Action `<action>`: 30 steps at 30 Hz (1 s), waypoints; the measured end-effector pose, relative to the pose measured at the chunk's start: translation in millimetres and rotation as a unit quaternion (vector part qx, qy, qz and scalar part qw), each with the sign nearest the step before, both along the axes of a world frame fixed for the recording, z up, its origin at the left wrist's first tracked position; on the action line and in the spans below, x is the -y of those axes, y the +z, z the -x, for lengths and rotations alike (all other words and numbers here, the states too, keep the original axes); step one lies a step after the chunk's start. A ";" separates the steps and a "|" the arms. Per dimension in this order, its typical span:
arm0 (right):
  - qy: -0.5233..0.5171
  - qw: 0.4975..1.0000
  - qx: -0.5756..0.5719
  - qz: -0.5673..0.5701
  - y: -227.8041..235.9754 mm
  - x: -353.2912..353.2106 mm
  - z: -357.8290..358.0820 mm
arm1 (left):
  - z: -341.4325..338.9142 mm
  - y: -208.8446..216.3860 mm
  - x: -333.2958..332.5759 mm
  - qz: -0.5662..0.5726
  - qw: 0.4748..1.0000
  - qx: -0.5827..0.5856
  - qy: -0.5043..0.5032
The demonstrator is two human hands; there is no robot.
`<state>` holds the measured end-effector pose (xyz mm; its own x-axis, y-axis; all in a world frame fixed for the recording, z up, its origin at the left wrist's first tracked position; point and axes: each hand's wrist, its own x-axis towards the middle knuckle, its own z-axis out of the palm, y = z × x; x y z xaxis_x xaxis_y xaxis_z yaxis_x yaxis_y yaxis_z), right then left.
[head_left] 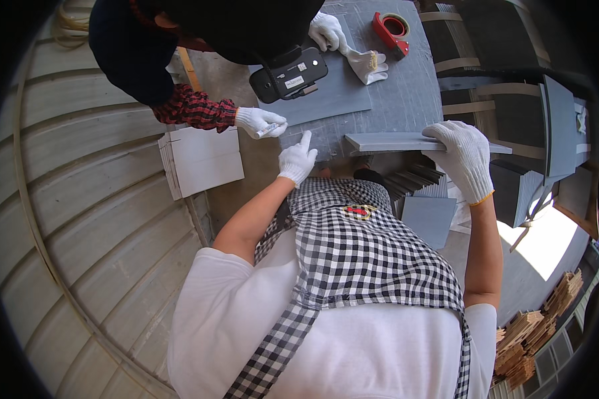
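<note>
A: ok what's the right hand [467, 159] up to?

B: Clamped over a grey panel [385, 141] at the near right corner of the table [412, 90], one end poking past the side. My guess: held out there so it doesn't tip. Thumb's hidden, and I can't tell whether the panel rests on the top or floats a bit.

A: And the left hand [298, 161]?

B: Apart from the panel, at the near edge, index finger stuck out. Can't tell if the other fingers close on anything.

A: Further out?

B: Co-worker's hand [254, 122] with a marker [267, 130] by the left edge. Red tape dispenser [387, 36] toward the far right corner, probably parked there to stay off the grey sheet [333, 106]. A dark phone-like device [288, 74] blocks part of that sheet, annoyingly.
</note>
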<state>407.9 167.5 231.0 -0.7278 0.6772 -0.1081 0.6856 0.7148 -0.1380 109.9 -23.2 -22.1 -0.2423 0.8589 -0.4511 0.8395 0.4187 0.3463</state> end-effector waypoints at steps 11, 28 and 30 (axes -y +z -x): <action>-0.005 1.000 0.012 0.005 -0.3 -1.8 2.6 | -0.4 2.3 -1.2 0.006 1.000 -0.001 0.002; 0.002 1.000 -0.004 0.002 1.4 -1.6 5.0 | 2.3 -16.8 10.2 -0.047 0.998 0.006 0.033; 0.000 1.000 -0.005 0.000 1.4 -0.8 5.4 | 2.7 -15.3 9.9 -0.049 0.998 0.000 0.035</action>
<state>402.5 168.3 232.4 -0.7293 0.6765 -0.1018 0.6837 0.7153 -0.1447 107.1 -33.2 -37.5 -0.3034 0.8801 -0.3653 0.8089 0.4405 0.3894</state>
